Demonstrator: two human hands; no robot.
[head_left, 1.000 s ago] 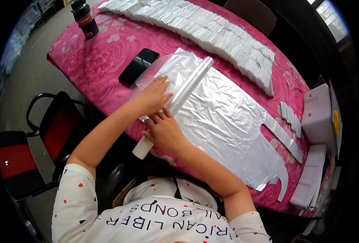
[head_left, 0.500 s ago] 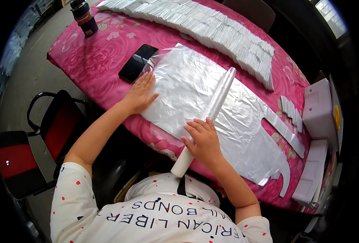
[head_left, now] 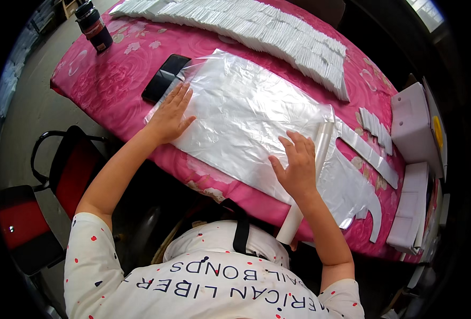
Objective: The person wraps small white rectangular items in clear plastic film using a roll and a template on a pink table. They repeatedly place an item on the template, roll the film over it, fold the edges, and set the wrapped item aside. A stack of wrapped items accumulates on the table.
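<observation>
A clear, shiny plastic sheet (head_left: 235, 122) is spread across the table, overlapping the bag-like plastic pieces (head_left: 347, 186) with curved handle strips at its right. My left hand (head_left: 172, 112) lies flat with fingers stretched on the sheet's left end, beside a black phone (head_left: 166, 77) that the film's corner partly covers. A pale tube (head_left: 291, 223) lies crosswise at the sheet's right, film around its far part, its near end jutting past the table edge. Against the tube's left side is my right hand (head_left: 299, 167), its fingers apart and not wrapped around it.
Long rows of folded white packets (head_left: 256, 37) line the far side of the table with its pink flowered cloth (head_left: 102, 80). A dark bottle (head_left: 94, 27) stands at far left. White boxes (head_left: 417, 130) and a small packet stack (head_left: 374, 130) are at right; a red-black chair (head_left: 73, 170) is at left.
The tube has moved right with my right hand, and more smooth sheet lies to its left. My left hand stays on the sheet's left end. The whole view has shifted slightly.
</observation>
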